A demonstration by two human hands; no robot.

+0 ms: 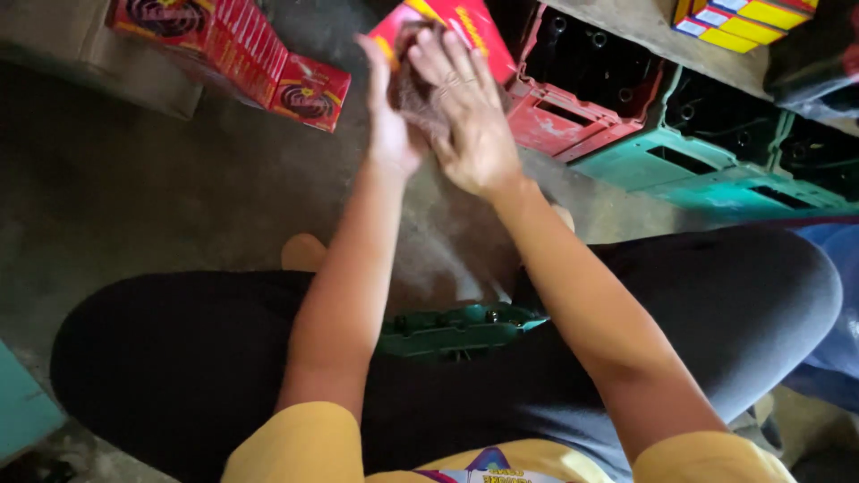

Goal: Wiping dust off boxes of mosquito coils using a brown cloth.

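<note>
Both my hands are raised over the floor (pixel 107 197), palms pressed together around a dark brown clump (pixel 413 85): left hand (pixel 391 116) flat against it, right hand (pixel 465 112) covering it. Red boxes (pixel 234 49) lie beyond; a green crate (pixel 452 329) sits between my knees.

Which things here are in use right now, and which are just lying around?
In hand:
- dark brown crumpled wad, pressed between left hand and right hand

Lying about:
- red printed cardboard boxes
- red plastic bottle crate
- green plastic bottle crates
- green plastic crate under the legs
</note>
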